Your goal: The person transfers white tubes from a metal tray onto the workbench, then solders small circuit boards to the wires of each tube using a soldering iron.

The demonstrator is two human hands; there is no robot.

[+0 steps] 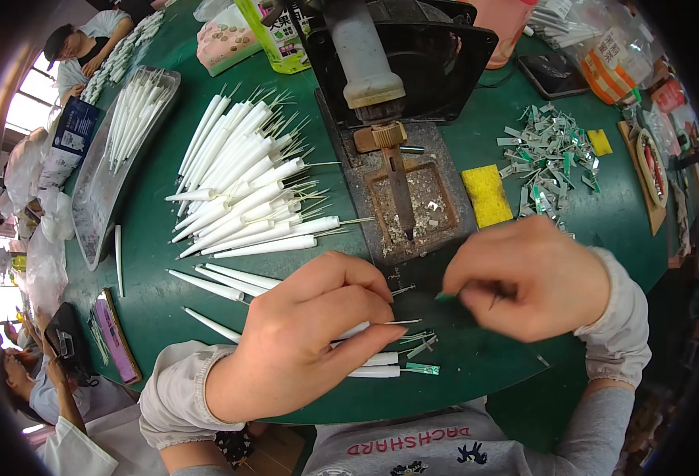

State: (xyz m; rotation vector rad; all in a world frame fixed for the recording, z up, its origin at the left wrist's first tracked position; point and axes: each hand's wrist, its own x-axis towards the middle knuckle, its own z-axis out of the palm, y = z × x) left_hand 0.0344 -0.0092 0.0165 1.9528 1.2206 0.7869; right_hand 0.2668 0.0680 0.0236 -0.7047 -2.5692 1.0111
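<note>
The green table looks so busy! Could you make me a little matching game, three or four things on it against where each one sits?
Things:
1. yellow sponge
2. heap of white sticks
3. pile of small metal pieces
4. clear tray

Places:
A. far left, holding more white sticks
B. right of the soldering stand
C. far right, beyond the sponge
D. left of the stand, above the left hand

Pairs: 1-B, 2-D, 3-C, 4-A

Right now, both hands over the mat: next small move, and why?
Probably bring the right hand slightly left so its small green-tipped piece meets the thin wire end of the white stick pinched in the left hand. The two tips are close but look apart.
</note>
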